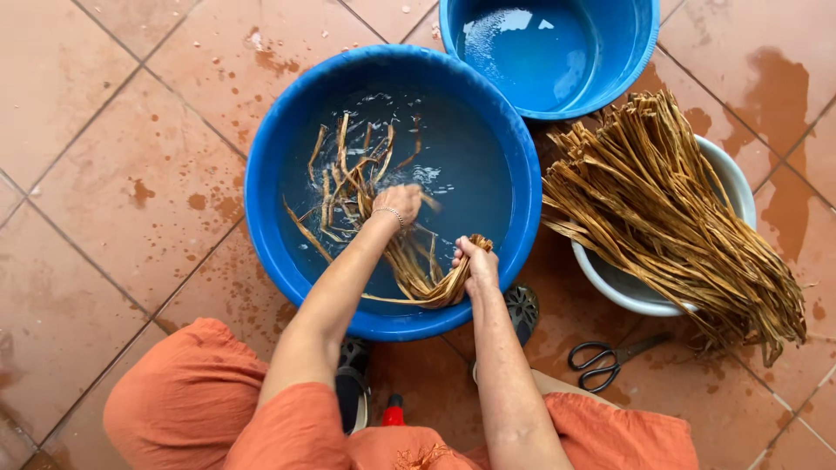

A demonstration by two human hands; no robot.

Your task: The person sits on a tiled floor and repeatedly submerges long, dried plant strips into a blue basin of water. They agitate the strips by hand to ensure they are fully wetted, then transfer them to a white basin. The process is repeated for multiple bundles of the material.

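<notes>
Brown strips (418,261) are held in the water of a blue basin (270,218); one end is clenched in the right hand (475,261), left hand (399,204) closed on the strands, blurred.

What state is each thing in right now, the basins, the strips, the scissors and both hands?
Large blue plastic basin: filled with water.
Smaller blue basin: a little water inside.
White bowl: heaped with dry tan strips.
Wet bundle of strips: folded, partly in the water.
Black-handled scissors: shut, on the floor.
Left hand: in the water, on the strips.
Right hand: gripping the bundle's fold.
</notes>
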